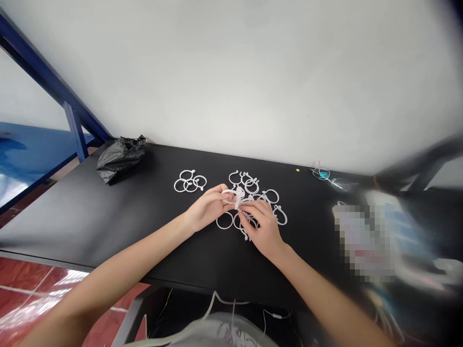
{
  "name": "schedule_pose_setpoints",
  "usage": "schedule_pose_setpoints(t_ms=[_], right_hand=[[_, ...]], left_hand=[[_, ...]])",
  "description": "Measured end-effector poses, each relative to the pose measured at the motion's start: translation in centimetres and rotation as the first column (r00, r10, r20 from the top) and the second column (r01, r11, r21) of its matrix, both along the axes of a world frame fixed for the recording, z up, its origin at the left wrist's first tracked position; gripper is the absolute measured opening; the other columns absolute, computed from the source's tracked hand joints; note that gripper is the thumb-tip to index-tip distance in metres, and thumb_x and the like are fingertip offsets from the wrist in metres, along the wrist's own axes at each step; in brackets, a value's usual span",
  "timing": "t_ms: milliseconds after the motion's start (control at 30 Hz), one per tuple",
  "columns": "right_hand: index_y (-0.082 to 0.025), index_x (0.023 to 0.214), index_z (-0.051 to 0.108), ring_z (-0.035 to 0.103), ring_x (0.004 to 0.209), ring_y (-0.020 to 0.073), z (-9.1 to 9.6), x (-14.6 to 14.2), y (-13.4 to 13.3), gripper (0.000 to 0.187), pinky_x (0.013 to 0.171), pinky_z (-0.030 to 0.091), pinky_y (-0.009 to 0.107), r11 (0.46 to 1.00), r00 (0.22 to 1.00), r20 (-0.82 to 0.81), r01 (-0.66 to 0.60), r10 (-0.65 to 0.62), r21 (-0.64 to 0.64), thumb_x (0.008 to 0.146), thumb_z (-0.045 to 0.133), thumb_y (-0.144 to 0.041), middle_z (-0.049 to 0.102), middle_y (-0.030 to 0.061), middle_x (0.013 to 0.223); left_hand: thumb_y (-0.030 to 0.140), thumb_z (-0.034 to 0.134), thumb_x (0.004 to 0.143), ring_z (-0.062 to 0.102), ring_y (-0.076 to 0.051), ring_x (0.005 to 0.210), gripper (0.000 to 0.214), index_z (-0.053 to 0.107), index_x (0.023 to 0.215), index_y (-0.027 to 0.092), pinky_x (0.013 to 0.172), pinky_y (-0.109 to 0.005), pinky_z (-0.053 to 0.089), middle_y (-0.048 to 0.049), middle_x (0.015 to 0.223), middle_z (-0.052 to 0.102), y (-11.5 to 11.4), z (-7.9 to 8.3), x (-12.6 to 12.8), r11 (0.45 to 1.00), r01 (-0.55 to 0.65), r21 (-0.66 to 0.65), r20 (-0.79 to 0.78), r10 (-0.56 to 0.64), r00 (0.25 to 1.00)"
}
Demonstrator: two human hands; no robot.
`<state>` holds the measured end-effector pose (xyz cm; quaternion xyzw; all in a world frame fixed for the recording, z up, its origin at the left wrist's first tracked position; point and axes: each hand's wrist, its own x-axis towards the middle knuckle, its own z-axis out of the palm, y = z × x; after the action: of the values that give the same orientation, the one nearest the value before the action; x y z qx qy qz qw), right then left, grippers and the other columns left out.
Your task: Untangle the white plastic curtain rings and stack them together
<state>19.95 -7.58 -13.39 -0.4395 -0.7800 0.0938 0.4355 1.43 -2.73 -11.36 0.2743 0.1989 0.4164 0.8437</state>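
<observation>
A white plastic ring [227, 192] with a knob-like clasp [239, 193] is held up between my two hands, above the black table. My left hand [210, 206] pinches it from the left, fingers closed on its band. From the right, the fingers of my right hand [263, 224] close at the clasp; the fingertips partly hide it. Below and around my hands lie several loose white rings [224, 220], some overlapping and partly covered by my right hand. Off to the left sits a smaller cluster of several similar rings [187, 185].
A crumpled black plastic bag [121, 156] lies at the table's back left. Eyeglasses [321, 174] rest at the back right, near a blurred, pixelated packet [365, 241]. A white wall [238, 82] rises behind the table [162, 164]. White cords [211, 308] hang near my lap.
</observation>
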Motion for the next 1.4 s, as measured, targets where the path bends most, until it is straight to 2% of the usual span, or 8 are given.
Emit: schedule_pose_setpoints(t_ms=[233, 533, 700, 867, 1033, 1167, 1300, 1400], right_hand=[[-0.021, 0.087, 0.064, 0.061, 0.078, 0.0211, 0.2, -0.1, 0.0, 0.007, 0.077, 0.050, 0.041, 0.996, 0.998, -0.025, 0.066, -0.064, 0.059, 0.085, 0.069, -0.017, 0.069, 0.0043, 0.082], [-0.023, 0.101, 0.061, 0.066, 0.082, 0.0220, 0.8, -0.6, -0.6, 0.022, 0.079, 0.054, 0.042, 0.993, 0.994, -0.108, 0.001, 0.012, 0.120, 0.082, 0.069, -0.016, 0.070, 0.0046, 0.087], [-0.024, 0.096, 0.063, 0.067, 0.073, 0.0201, 0.5, -0.6, -0.6, 0.016, 0.069, 0.056, 0.038, 0.990, 0.987, -0.163, 0.026, -0.003, 0.139, 0.086, 0.063, -0.012, 0.071, 0.0034, 0.081], [-0.023, 0.094, 0.065, 0.067, 0.075, 0.0200, 0.4, 0.1, -0.4, 0.015, 0.068, 0.056, 0.037, 0.991, 0.977, -0.211, 0.024, 0.005, 0.133, 0.086, 0.063, -0.010, 0.072, 0.0039, 0.083], [-0.022, 0.090, 0.066, 0.063, 0.066, 0.0163, 0.7, 1.0, 0.2, 0.010, 0.060, 0.054, 0.033, 0.989, 0.959, -0.269, 0.114, -0.086, 0.090, 0.087, 0.063, -0.013, 0.070, 0.0026, 0.079], [-0.022, 0.088, 0.067, 0.064, 0.068, 0.0159, 0.6, 1.3, 0.5, 0.008, 0.059, 0.054, 0.031, 0.987, 0.939, -0.309, 0.159, -0.149, 0.006, 0.087, 0.061, -0.016, 0.070, 0.0033, 0.081], [-0.022, 0.092, 0.068, 0.065, 0.075, 0.0169, 0.4, 1.6, 0.8, 0.011, 0.062, 0.055, 0.030, 0.971, 0.902, -0.359, 0.215, -0.239, -0.107, 0.086, 0.059, -0.017, 0.068, 0.0042, 0.087], [-0.021, 0.094, 0.068, 0.064, 0.077, 0.0167, 0.5, 1.9, 1.1, 0.014, 0.063, 0.055, 0.030, 0.953, 0.872, -0.386, 0.271, -0.303, -0.137, 0.085, 0.059, -0.016, 0.068, 0.0057, 0.093]], left_hand=[[0.003, 0.051, 0.067, 0.048, -0.014, 0.070, 0.014, 0.046, 0.062, 0.016, 0.068, -0.028, 0.048, -0.0012, 0.070, 0.043, -0.1, 0.9, -0.2, 0.995, 0.054, -0.088, 0.150, -0.040, 0.988], [0.005, 0.054, 0.059, 0.050, -0.015, 0.072, 0.015, 0.044, 0.061, 0.016, 0.077, -0.031, 0.048, -0.0010, 0.070, 0.042, -0.9, 0.5, 0.6, 0.994, 0.108, -0.033, 0.059, -0.106, 0.993], [0.008, 0.058, 0.062, 0.055, -0.018, 0.080, 0.014, 0.047, 0.064, 0.017, 0.080, -0.033, 0.048, -0.0013, 0.071, 0.044, -0.8, 0.4, 0.6, 0.988, 0.150, -0.034, 0.035, -0.149, 0.988], [0.014, 0.059, 0.074, 0.052, -0.015, 0.075, 0.010, 0.051, 0.068, 0.016, 0.082, -0.034, 0.052, -0.0006, 0.071, 0.046, 0.0, 0.2, 0.0, 0.992, 0.102, -0.068, 0.057, -0.098, 0.994], [0.018, 0.058, 0.083, 0.049, -0.011, 0.066, 0.015, 0.053, 0.070, 0.015, 0.064, -0.026, 0.051, 0.0009, 0.071, 0.046, 0.7, 0.1, -0.4, 0.995, -0.017, -0.102, 0.026, 0.020, 0.999], [0.020, 0.059, 0.085, 0.048, -0.011, 0.065, 0.016, 0.055, 0.071, 0.015, 0.063, -0.026, 0.051, 0.0015, 0.070, 0.046, 0.9, 0.1, -0.4, 0.993, -0.051, -0.102, 0.020, 0.053, 0.998], [0.022, 0.060, 0.086, 0.048, -0.011, 0.066, 0.022, 0.054, 0.066, 0.014, 0.064, -0.025, 0.050, 0.0010, 0.070, 0.044, 0.7, 0.1, -0.2, 0.997, -0.037, -0.072, -0.003, 0.036, 0.999], [0.022, 0.061, 0.085, 0.047, -0.011, 0.066, 0.023, 0.054, 0.065, 0.014, 0.065, -0.025, 0.049, 0.0008, 0.070, 0.044, 0.7, 0.0, -0.1, 0.998, -0.024, -0.058, -0.008, 0.023, 1.000]])
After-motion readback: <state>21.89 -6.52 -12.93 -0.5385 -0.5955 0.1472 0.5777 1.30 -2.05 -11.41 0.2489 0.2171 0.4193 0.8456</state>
